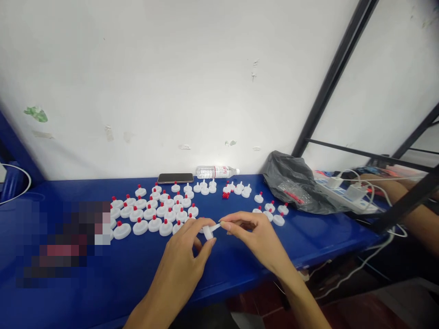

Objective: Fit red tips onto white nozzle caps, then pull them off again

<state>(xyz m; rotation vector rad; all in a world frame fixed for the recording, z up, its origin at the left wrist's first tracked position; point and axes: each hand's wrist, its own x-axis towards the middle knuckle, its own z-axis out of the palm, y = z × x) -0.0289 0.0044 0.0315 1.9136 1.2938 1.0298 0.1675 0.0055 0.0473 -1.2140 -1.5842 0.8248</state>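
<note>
Between thumb and fingers, my left hand point(183, 258) grips a white plastic cap point(208, 232) turned on its side, its narrow spout pointing right. The fingertips of my right hand point(257, 237) are pinched together at the spout's tip; whatever small part they hold is hidden. Left of my hands stand several white caps with red tips point(149, 213). More red-tipped caps point(278, 219) stand to the right. Behind my hands are several white caps without red tips point(205, 188) and a small pile of red tips point(226, 195).
A phone point(175, 178) and a plastic bottle point(217, 172) lie along the wall. On the right are a black plastic bag point(291, 178), a power strip point(346, 195) with cables, and a black metal post point(332, 73). Another person's arm point(414, 214) shows at the far right.
</note>
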